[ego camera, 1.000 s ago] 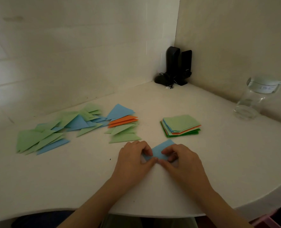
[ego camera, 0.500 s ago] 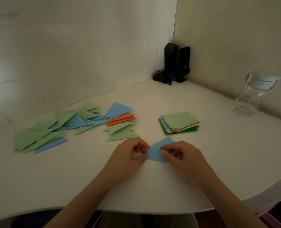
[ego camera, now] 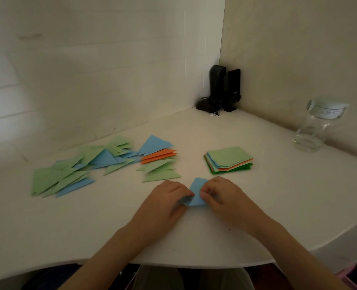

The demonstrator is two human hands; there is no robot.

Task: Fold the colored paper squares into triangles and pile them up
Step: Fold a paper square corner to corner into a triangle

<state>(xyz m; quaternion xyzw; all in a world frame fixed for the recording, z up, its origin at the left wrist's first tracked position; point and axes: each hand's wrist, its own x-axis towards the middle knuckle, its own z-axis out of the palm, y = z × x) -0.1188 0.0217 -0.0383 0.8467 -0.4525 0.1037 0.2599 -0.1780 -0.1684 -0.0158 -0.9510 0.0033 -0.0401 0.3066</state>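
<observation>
Both hands have closed in again since half a second back — the gap between them is gone and the blue paper (ego camera: 197, 192) now stands narrower, its far corner poking up between the knuckles. The left hand (ego camera: 166, 203) has its fingers curled, pinching the sheet's left edge, where a small flap sticks out low beside the thumb. The right hand (ego camera: 222, 198) mirrors it, fingertips bent in and pinching the right edge, the two sets of fingers almost touching over the middle of the paper. The sheet sits at the near centre of the white tabletop (ego camera: 278, 195), just ahead of the person.

Just beyond the left hand lies a small pile of folded triangles (ego camera: 159, 162) — green at the front, orange in the middle, blue on top at the back. Further left, a looser spread of green and blue triangles (ego camera: 73, 172) fans across the surface. Beyond the right hand sits the stack of unfolded squares (ego camera: 229, 160), light green on top with orange, blue and darker green edges showing. Off to the right stands a clear glass jar (ego camera: 318, 126) with a pale lid, and a pair of black speakers (ego camera: 223, 88) sits in the back corner.
</observation>
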